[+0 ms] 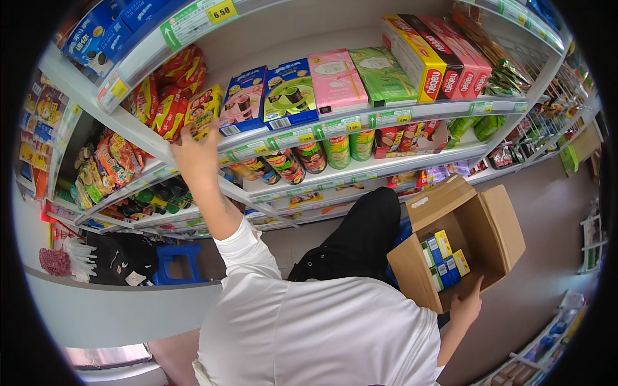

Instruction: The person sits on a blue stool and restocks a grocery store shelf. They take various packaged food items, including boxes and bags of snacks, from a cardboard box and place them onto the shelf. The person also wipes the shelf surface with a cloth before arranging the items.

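Note:
My left hand (197, 152) reaches up to the left end of a shelf, its fingers around the lower end of a yellow snack package (205, 108). Red snack bags (171, 108) are heaped to the left of that package. To its right lie a blue-and-pink biscuit box (244, 99) and a blue-and-green one (291, 94). Low on the right, my right hand (466, 306) grips the near edge of an open cardboard carton (417, 272). Several small blue, yellow and white boxes (442, 258) sit inside, against one wall. The carton's flaps stand open.
Pink (337, 79) and green boxes (381, 75) and upright Nabati wafer boxes (432, 82) continue along the shelf. Snack canisters (311, 157) stand one shelf below. A blue plastic stool (178, 264) is at the lower left, beside a grey-white counter (120, 309).

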Motion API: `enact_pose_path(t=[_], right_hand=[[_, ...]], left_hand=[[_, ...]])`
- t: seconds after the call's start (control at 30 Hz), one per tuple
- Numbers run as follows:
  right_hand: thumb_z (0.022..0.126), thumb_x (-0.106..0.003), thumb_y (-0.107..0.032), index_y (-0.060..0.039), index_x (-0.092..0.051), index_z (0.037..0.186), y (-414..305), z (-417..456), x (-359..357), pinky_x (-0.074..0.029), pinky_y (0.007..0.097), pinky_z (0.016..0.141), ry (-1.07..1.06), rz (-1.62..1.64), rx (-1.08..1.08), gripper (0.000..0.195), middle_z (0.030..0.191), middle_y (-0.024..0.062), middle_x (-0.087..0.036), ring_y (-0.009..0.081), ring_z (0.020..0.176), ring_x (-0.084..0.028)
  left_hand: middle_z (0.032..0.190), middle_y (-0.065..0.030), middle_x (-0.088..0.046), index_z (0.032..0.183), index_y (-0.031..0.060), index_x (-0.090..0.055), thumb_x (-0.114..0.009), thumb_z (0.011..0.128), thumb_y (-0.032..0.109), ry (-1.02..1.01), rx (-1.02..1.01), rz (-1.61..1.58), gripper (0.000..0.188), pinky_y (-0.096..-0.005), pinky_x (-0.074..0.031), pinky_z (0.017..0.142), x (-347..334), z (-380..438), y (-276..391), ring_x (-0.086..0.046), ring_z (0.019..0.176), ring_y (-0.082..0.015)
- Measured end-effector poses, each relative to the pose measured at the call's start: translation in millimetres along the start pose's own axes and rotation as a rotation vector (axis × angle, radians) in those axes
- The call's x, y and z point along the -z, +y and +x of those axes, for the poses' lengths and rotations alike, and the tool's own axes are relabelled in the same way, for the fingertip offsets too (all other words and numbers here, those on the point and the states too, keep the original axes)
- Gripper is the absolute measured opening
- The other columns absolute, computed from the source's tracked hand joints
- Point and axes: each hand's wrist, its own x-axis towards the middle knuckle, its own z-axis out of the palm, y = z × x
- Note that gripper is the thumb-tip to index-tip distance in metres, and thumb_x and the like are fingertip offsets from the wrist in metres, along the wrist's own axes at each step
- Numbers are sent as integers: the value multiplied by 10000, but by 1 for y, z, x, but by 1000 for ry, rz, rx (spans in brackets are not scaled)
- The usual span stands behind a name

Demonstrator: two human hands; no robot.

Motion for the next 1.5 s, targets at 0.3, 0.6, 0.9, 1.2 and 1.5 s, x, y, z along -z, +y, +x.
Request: enact_pose_path(t=[0.3, 0.6, 0.9, 1.2, 1.5], right_hand=[[713, -665, -118, -168, -224, 1522, 0, -1, -2, -511, 491, 705, -16, -35, 11, 923, 815, 245, -651, 423, 773, -631], [720, -647, -134, -67, -246, 1496, -13, -15, 5, -524, 481, 633, -68, -76, -57, 877, 754, 216, -653, 388, 702, -643], [717, -632, -126, -14, -257, 1481, -23, -21, 5, -520, 446, 549, -85, -89, -41, 859, 672, 186, -639, 349, 611, -639], [707, -641, -125, -110, -248, 1506, -23, -28, 0, -512, 450, 584, -67, -17, -85, 891, 687, 179, -635, 360, 638, -633], [700, -631, -94, -122, -222, 1517, -19, -23, -1, -510, 445, 573, -15, 28, -68, 914, 647, 159, -627, 346, 617, -631]], left_hand=[[1112, -253, -617, 1152, 8, -657, -695, 797, 521, 313, -132, -135, 625, -453, -453, 933, 24, 5, -12, -584, 1073, -398], [1206, -287, -581, 1213, -161, -520, -327, 964, 490, 246, -424, -933, 723, -394, -503, 955, 35, -17, -1, -606, 1101, -338], [986, -95, -633, 971, 60, -643, -772, 667, 318, -957, -761, -1094, 419, -349, -542, 644, -20, -198, 134, -642, 838, -219], [996, -126, -541, 944, 54, -580, -740, 707, 511, -769, -1178, -615, 539, -349, -543, 608, -77, -363, 203, -583, 836, -271], [1216, -208, -504, 1186, 23, -582, -603, 801, 623, -1081, -1356, 82, 714, -349, -552, 758, -134, -458, 225, -569, 1000, -296]])
